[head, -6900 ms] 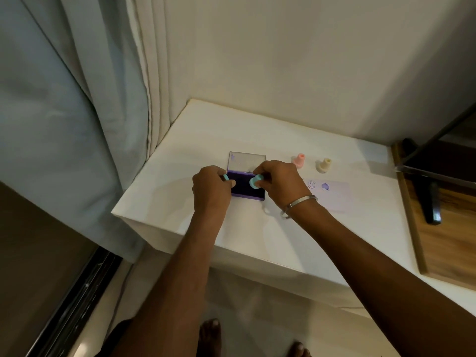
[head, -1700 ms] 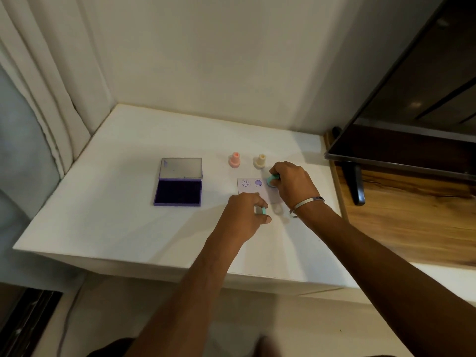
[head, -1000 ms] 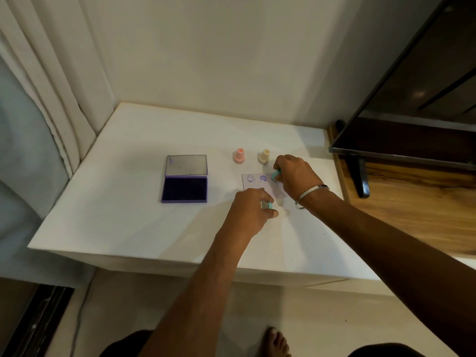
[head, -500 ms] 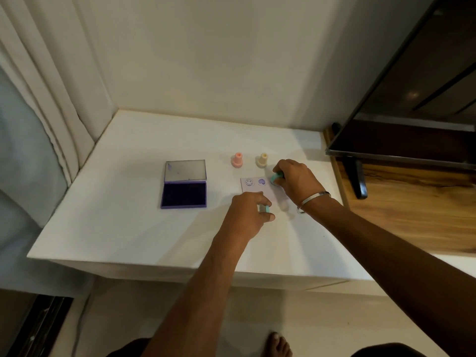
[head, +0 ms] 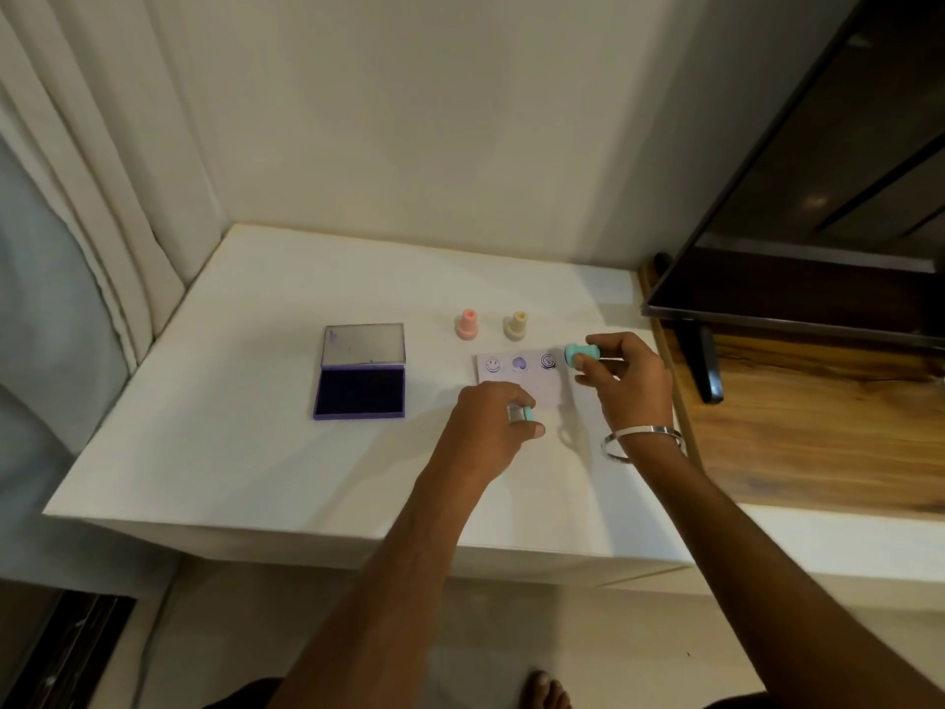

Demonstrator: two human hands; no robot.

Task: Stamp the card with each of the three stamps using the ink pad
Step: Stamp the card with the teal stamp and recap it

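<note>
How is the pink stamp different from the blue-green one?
The pink stamp stands upright on the white table; the blue-green stamp is tipped on its side. Nobody touches the pink stamp, while the right hand grips the blue-green stamp. The pink stamp sits behind the card; the blue-green stamp is at the card's right end. Both have a similar small knob shape.

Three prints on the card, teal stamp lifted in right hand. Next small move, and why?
Probably cap it: bring the teal stamp in the right hand to the teal cap pinched in the left hand. The card already shows three prints, and the pink stamp and yellow stamp stand above the card, so stamping looks finished.
</note>
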